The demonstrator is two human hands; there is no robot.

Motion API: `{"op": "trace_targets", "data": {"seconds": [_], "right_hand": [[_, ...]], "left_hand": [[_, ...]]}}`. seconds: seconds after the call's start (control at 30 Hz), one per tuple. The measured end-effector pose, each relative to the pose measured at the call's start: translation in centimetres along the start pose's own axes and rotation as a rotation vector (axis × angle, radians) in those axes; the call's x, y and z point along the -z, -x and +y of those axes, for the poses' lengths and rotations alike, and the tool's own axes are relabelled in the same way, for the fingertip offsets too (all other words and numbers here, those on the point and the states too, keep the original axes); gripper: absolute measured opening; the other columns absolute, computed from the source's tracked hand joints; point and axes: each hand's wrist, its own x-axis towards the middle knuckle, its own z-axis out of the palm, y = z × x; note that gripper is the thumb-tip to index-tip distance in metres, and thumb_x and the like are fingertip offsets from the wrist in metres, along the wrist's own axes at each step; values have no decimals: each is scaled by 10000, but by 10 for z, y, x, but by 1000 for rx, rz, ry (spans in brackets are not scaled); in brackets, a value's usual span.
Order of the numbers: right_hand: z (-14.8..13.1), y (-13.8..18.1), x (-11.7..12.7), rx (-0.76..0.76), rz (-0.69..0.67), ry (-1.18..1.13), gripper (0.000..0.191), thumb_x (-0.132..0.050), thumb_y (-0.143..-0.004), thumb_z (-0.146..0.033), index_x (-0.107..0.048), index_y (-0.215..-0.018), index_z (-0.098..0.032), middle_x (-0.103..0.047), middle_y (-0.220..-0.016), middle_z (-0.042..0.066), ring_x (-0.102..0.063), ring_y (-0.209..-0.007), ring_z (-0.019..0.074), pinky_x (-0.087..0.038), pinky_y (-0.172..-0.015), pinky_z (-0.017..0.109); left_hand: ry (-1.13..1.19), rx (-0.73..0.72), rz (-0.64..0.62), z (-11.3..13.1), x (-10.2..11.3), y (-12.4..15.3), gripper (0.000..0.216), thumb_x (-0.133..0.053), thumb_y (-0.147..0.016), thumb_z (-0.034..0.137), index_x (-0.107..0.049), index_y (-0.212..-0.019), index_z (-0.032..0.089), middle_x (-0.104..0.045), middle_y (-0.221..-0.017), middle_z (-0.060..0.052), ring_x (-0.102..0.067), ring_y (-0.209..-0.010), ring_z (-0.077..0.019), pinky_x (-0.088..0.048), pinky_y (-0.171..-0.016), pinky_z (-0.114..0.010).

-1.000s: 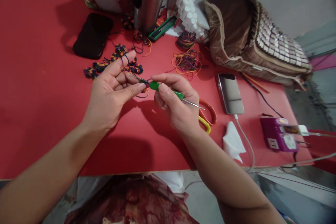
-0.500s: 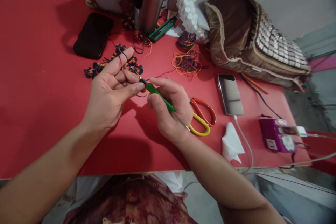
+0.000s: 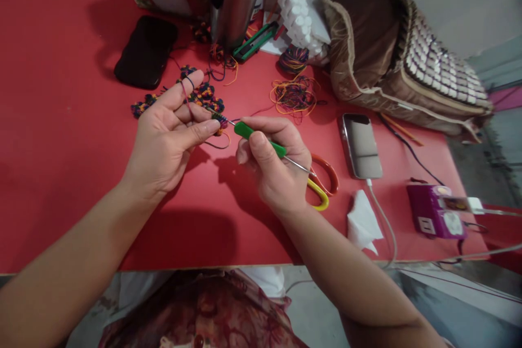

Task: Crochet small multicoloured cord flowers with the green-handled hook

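Note:
My right hand [image 3: 271,166] is closed around a green-handled crochet hook [image 3: 261,140], whose metal tip reaches into a small multicoloured crochet piece [image 3: 221,122]. My left hand [image 3: 169,133] pinches that piece between thumb and fingers, with dark yarn [image 3: 188,82] looped over the raised forefinger. Both hands hover just above the red table [image 3: 61,119]. A chain of finished crochet flowers [image 3: 179,95] lies on the table right behind my left hand.
Orange and yellow scissors [image 3: 322,187] lie under my right hand. A loose yarn tangle [image 3: 294,92], phone [image 3: 361,144] on a cable, white tissue [image 3: 362,223], purple power adapter [image 3: 434,212], black pouch [image 3: 145,51], steel flask [image 3: 234,0] and brown bag [image 3: 391,60] stand around.
My right hand swung the hook down and in toward the piece, then back out to the right. The left hand stayed pinching the piece.

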Motion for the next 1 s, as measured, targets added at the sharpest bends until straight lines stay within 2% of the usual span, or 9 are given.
{"op": "trace_targets", "data": {"seconds": [0.27,0.47,0.73,1.0], "right_hand": [[5,-7,1,102,-24,-29,239,-859,-1033,-495,-824,-1136,-281,-682,-689,-67,-565,-533,91,-453,-488,235],[3,-6,1,125,-31,-47,185,-841,-1059,-452,-830,-1139,-286,-694,-698,-65,-565,-541,77,-444,-491,216],[4,-5,-2,129,-15,-46,196,-828,-1070,-467,-809,-1139,-285,-670,-694,-67,-571,-549,78,-441,-487,214],[7,-3,-6,167,32,-34,197,-826,-1068,-468,-815,-1133,-283,-666,-695,-69,-608,-564,83,-470,-505,223]], "left_hand": [[14,43,70,13,-11,4,596,-944,-760,-5,-801,-1264,281,-731,-765,78,-738,-772,-153,-646,-813,-317],[28,22,44,14,-11,3,596,-926,-775,-12,-763,-1290,239,-742,-757,79,-725,-736,-150,-632,-744,-301],[28,-15,45,4,-4,2,620,-964,-790,28,-784,-1326,285,-739,-784,87,-742,-795,-145,-609,-825,-297],[60,-8,48,2,-8,3,666,-965,-781,21,-775,-1358,294,-754,-776,109,-720,-764,-117,-621,-829,-272]]}}
